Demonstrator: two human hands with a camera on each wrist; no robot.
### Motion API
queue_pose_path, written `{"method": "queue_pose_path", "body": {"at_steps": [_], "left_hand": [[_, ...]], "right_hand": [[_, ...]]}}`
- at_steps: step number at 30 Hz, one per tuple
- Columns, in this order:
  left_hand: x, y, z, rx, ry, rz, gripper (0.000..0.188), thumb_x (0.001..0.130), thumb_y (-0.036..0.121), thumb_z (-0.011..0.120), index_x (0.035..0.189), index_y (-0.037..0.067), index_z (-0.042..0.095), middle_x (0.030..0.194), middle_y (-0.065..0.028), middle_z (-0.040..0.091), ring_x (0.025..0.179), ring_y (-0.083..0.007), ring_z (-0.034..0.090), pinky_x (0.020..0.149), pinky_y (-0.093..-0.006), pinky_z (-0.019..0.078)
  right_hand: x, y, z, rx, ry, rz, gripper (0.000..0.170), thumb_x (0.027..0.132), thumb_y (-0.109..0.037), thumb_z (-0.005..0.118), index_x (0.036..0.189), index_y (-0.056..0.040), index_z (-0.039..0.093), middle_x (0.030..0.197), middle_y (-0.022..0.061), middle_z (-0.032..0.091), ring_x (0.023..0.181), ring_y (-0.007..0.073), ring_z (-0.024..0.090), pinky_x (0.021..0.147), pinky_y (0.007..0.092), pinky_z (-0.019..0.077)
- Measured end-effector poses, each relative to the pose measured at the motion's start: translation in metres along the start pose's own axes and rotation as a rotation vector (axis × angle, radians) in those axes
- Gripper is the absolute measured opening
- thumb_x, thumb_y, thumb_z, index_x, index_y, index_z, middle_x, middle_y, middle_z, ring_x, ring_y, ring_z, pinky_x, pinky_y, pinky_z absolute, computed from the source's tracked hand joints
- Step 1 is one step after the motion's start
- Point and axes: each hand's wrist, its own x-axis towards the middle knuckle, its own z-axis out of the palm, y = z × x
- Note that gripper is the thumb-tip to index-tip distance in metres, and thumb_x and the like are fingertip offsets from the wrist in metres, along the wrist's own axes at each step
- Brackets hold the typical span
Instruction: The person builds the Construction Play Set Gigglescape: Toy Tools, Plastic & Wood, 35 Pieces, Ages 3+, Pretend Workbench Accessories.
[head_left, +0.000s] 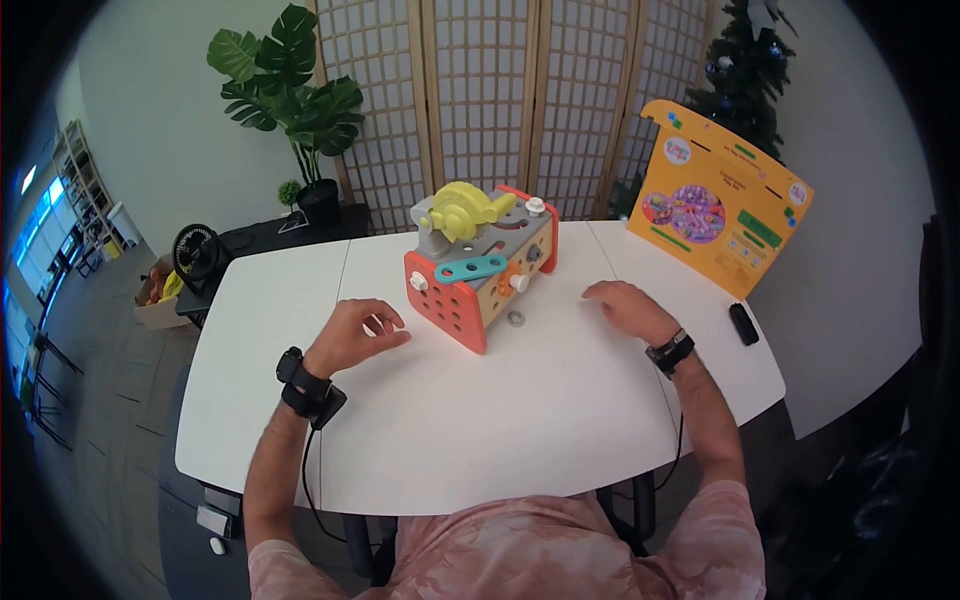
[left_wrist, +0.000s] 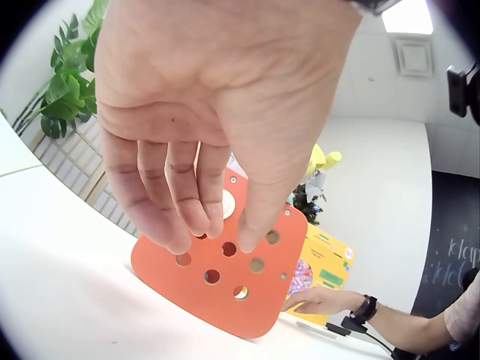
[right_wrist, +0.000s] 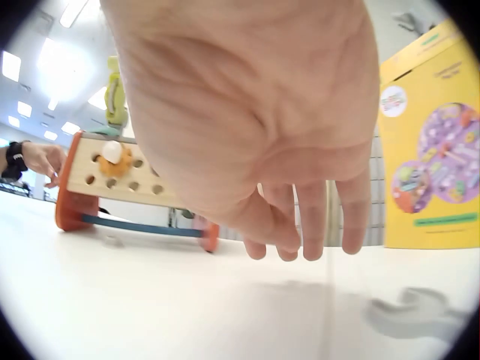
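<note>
A toy workbench (head_left: 445, 300) with red perforated ends, a grey top and pale side panels stands on the white table. On top sit a yellow-green toy saw-like piece (head_left: 462, 212) and a teal strip with holes (head_left: 470, 269). An orange gear (head_left: 508, 284) with a white bolt is on its side. My left hand (head_left: 352, 335), fingers loosely bent and holding nothing, hovers left of the red end panel (left_wrist: 217, 277). To the right of the bench, my right hand (head_left: 632, 310) hangs loosely over the table, holding nothing. Below it lies a grey toy wrench (right_wrist: 416, 315).
A small grey ring (head_left: 516, 318) lies beside the bench. The yellow toy box (head_left: 715, 200) stands at the back right, and a black object (head_left: 743, 325) lies near the right edge. Behind the table are a potted plant (head_left: 318, 203) and a folding screen (head_left: 480, 90).
</note>
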Motion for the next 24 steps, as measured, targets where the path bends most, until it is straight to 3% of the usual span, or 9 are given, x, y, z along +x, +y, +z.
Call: {"method": "queue_pose_path", "body": {"at_steps": [5, 8, 12, 18, 20, 24], "left_hand": [[-0.006, -0.005, -0.005, 0.018, 0.000, 0.002, 0.019, 0.090, 0.017, 0.091, 0.098, 0.004, 0.080, 0.079, 0.0001, 0.072, 0.070, -0.0090, 0.068, 0.069, -0.0261, 0.0571], [-0.007, -0.009, -0.005, 0.014, -0.006, -0.005, 0.019, 0.090, 0.017, 0.091, 0.098, 0.004, 0.080, 0.080, 0.0004, 0.072, 0.071, -0.0090, 0.068, 0.069, -0.0257, 0.0567], [-0.006, -0.004, -0.003, 0.008, -0.015, -0.013, 0.018, 0.090, 0.016, 0.090, 0.098, 0.004, 0.080, 0.079, 0.0009, 0.072, 0.071, -0.0085, 0.067, 0.069, -0.0255, 0.0569], [-0.004, -0.001, 0.001, 0.002, -0.024, 0.001, 0.017, 0.090, 0.016, 0.090, 0.098, 0.004, 0.080, 0.079, 0.0012, 0.071, 0.070, -0.0078, 0.067, 0.069, -0.0255, 0.0565], [-0.003, -0.003, 0.002, -0.004, -0.023, 0.009, 0.017, 0.090, 0.016, 0.090, 0.098, 0.004, 0.080, 0.079, 0.0011, 0.071, 0.070, -0.0079, 0.067, 0.069, -0.0255, 0.0566], [-0.003, -0.003, 0.004, -0.006, -0.042, -0.009, 0.020, 0.089, 0.020, 0.091, 0.098, 0.005, 0.081, 0.081, -0.0009, 0.074, 0.071, -0.0113, 0.068, 0.069, -0.0274, 0.0579]], "right_hand": [[-0.050, 0.052, -0.020, -0.104, 0.091, 0.215, 0.037, 0.091, 0.008, 0.056, 0.121, -0.0057, 0.072, 0.120, 0.0193, 0.078, 0.112, 0.0413, 0.073, 0.099, 0.0487, 0.0583], [-0.071, 0.053, -0.032, 0.065, 0.074, 0.349, 0.032, 0.091, 0.010, 0.055, 0.113, -0.0030, 0.074, 0.108, 0.0208, 0.079, 0.106, 0.0419, 0.074, 0.094, 0.0459, 0.0585], [-0.084, 0.079, -0.024, 0.020, 0.091, 0.312, 0.028, 0.090, 0.009, 0.061, 0.108, -0.0027, 0.079, 0.107, 0.0199, 0.080, 0.104, 0.0401, 0.075, 0.095, 0.0445, 0.0587], [-0.076, 0.086, -0.023, 0.152, 0.183, 0.222, 0.020, 0.083, -0.004, 0.082, 0.103, 0.0005, 0.082, 0.096, 0.0159, 0.080, 0.092, 0.0333, 0.077, 0.087, 0.0412, 0.0608], [-0.061, 0.067, -0.021, 0.213, 0.116, 0.298, 0.021, 0.082, -0.011, 0.087, 0.096, 0.0025, 0.080, 0.090, 0.0145, 0.078, 0.087, 0.0267, 0.075, 0.081, 0.0356, 0.0594], [-0.026, 0.044, -0.006, 0.172, 0.096, 0.217, 0.026, 0.083, -0.019, 0.090, 0.094, 0.0027, 0.080, 0.089, 0.0162, 0.078, 0.081, 0.0275, 0.076, 0.078, 0.0373, 0.0597]]}}
